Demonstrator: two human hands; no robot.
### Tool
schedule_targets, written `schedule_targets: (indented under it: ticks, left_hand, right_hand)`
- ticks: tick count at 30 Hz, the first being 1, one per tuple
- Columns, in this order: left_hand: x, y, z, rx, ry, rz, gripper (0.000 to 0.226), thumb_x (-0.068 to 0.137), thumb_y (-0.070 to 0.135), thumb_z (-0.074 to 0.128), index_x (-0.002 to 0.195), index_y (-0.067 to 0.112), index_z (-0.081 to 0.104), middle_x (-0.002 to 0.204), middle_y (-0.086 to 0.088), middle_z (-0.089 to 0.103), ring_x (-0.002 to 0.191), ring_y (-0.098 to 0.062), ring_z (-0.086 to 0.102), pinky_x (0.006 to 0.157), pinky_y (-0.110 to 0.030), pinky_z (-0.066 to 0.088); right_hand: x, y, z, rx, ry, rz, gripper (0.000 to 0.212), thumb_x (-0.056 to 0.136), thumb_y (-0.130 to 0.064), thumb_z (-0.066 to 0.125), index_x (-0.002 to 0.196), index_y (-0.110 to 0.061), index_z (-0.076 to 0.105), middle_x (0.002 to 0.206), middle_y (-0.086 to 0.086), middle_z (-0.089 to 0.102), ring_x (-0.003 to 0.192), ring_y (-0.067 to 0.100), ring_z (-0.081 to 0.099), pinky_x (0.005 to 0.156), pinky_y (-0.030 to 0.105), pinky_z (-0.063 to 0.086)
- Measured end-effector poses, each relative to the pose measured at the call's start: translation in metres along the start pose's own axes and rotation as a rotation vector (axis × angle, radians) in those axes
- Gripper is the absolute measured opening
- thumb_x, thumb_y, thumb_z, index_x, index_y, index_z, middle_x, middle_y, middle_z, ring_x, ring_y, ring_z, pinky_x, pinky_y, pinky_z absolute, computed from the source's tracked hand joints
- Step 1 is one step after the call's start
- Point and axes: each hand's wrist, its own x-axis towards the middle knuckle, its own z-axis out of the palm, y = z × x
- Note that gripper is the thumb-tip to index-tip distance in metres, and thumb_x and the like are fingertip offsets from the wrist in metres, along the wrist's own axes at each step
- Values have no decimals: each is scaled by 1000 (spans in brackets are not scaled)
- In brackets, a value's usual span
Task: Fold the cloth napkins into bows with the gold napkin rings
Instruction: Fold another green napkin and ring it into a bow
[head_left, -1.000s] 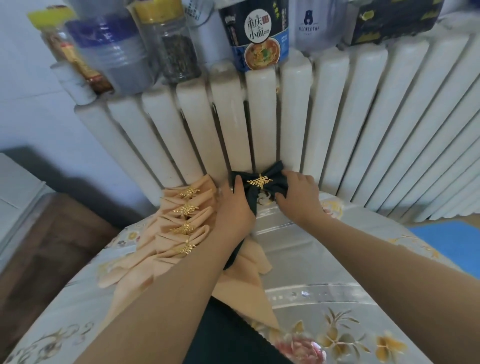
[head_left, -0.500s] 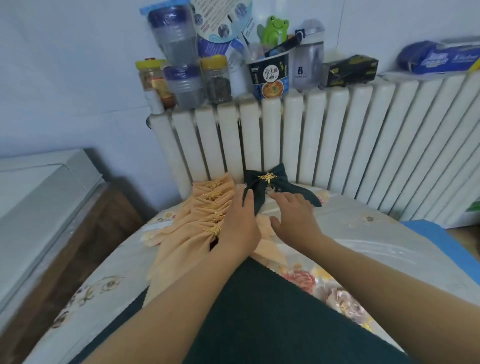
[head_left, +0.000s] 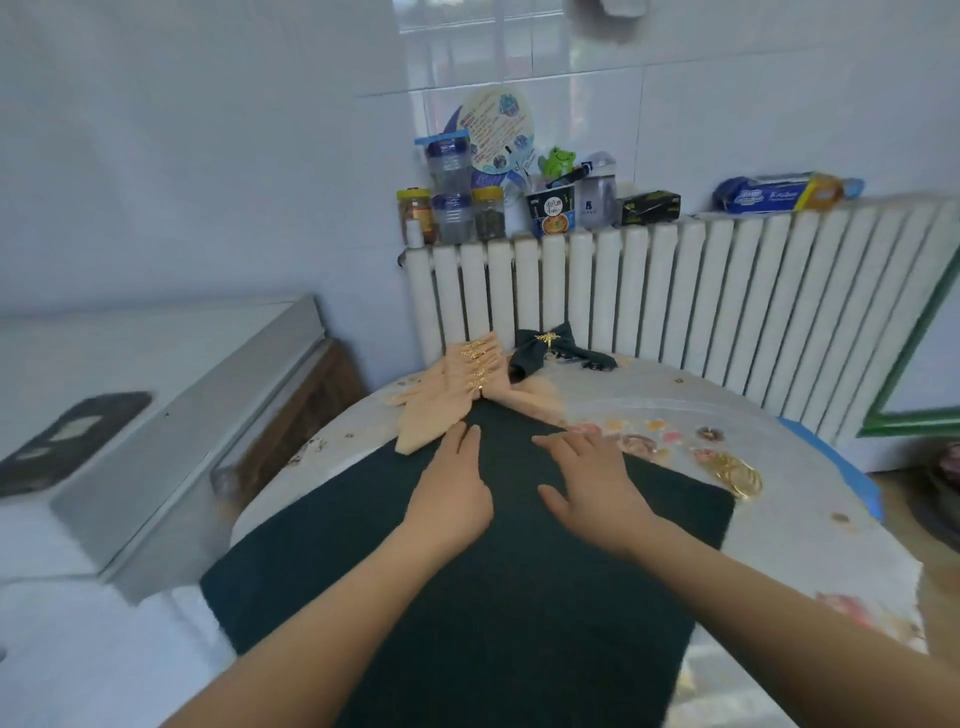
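Hands: the left hand (head_left: 451, 496) and the right hand (head_left: 589, 480) lie flat, side by side, on a large dark green cloth napkin (head_left: 467, 582) spread across the round counter (head_left: 810, 525).
Grip: both are spread, fingers straight and pointing away from the person, pinching nothing; the palms appear to press the fabric smooth.
Why so: a flat, unwrinkled square is likely the start of the next fold, which would explain the cloth lying square to the person.
Finished work: a row of peach cloth napkin bows (head_left: 457, 387), each cinched by a gold leaf-shaped napkin ring (head_left: 475, 384), sits at the far edge of the counter, overlapping one another.
Green bow: one dark green napkin bow (head_left: 550, 351) with its own gold ring (head_left: 548, 339) rests just beside the peach row, against the white ribbed radiator (head_left: 727, 306), presumably parked clear of the working area.
Spare rings: a small heap of loose gold napkin rings (head_left: 737, 475) waits on the counter to the right hand's outer side, near the flat cloth's corner, within easy reach.
Progress: by this look, several bows are done and a fresh napkin is only at the flattening stage.
Surface: the counter wears a pale cover printed with flowers.
Room: white tiled walls; jars, a noodle cup and boxes (head_left: 550, 208) crowd the radiator top; a grey-lidded appliance (head_left: 171, 415) stands to the left.
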Motion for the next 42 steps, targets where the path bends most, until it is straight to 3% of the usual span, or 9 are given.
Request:
schedule_targets:
  ticks: [9,14,19,21,25,28,33,37,42]
  left_hand:
    - [-134,-31,19,-50,-259,-115,75,95,28,52,152,22,4,157,1,12,136,-16,34,104,-25,31]
    - [-174,-53,37,176,-344,-73,77,86,55,55,149,24,22,156,3,17,143,-18,17,116,-36,18]
    - [-186,-70,31,150,-431,-38,89,74,65,63,147,36,22,157,9,9,144,-17,7,115,-39,13]
    - [-190,-74,33,99,-394,-43,86,72,63,66,144,40,27,156,12,11,143,-15,8,115,-39,14]
    - [-194,-71,39,-9,-237,-75,55,70,55,72,120,46,48,149,15,24,139,-12,17,110,-35,17]
    - [-193,-69,40,-44,-216,-88,38,70,51,74,101,46,53,144,16,29,136,-12,20,107,-34,17]
    - [-191,-67,43,-96,-122,-118,18,74,44,74,72,42,57,132,20,41,130,-11,29,104,-35,20]
    - [-189,-65,44,-102,-104,-133,18,74,43,74,66,41,59,129,20,44,127,-10,32,103,-36,22]
    - [-188,-65,40,-78,-122,-129,19,75,42,74,64,38,59,129,19,45,126,-10,33,102,-36,23]
  right_hand:
    - [-114,-40,26,60,-143,27,55,93,-38,50,144,-29,29,146,-7,35,135,17,25,112,34,19]
    - [-157,-48,49,60,-289,6,61,89,-52,52,142,-30,33,146,-8,33,135,17,22,111,32,19]
    - [-175,-40,50,183,-472,5,85,71,-67,63,143,-44,25,156,-10,6,144,17,0,117,38,6]
    - [-177,-40,49,220,-452,13,74,68,-64,69,132,-49,36,155,-11,11,143,16,3,116,37,8]
    - [-174,-43,52,254,-330,15,29,72,-52,72,88,-51,48,140,-16,34,132,11,21,105,30,18]
    - [-170,-45,55,242,-264,11,25,78,-45,69,69,-46,46,116,-20,45,115,6,33,96,25,24]
    - [-163,-51,59,158,-256,-18,18,87,-36,62,74,-34,49,96,-15,43,96,6,33,94,25,34]
    - [-155,-54,52,113,-347,-14,30,88,-35,61,64,-36,42,97,-11,46,96,8,36,87,26,39]
    - [-143,-53,43,95,-418,-3,29,83,-35,66,62,-32,48,93,-9,48,91,8,42,83,28,44]
